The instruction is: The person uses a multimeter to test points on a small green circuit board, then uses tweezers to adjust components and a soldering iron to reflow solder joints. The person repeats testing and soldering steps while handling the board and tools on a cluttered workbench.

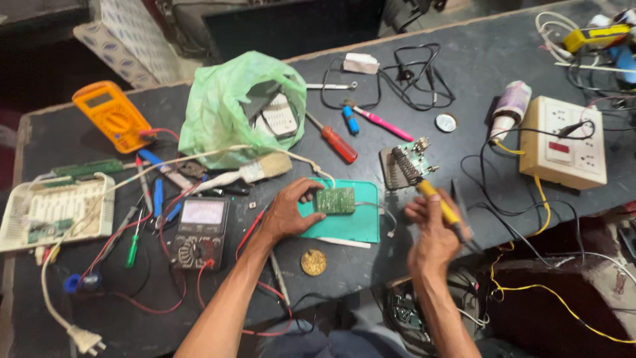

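A small green circuit board (335, 200) lies on a teal mat (354, 225) at the middle of the dark bench. My left hand (289, 211) rests on the mat's left edge, fingertips touching the board. My right hand (434, 231) is closed around a yellow-handled soldering iron (438, 201), whose dark tip end points up toward a coiled metal iron stand (403, 166). The hand is slightly blurred.
A black multimeter (199, 232) with red leads sits left of the mat, and an orange multimeter (112, 116) at far left. A green plastic bag (232, 109), red screwdriver (336, 142), brush (255, 171), round tin (313, 262), white tray (56, 212) and cream power strip (563, 140) surround them.
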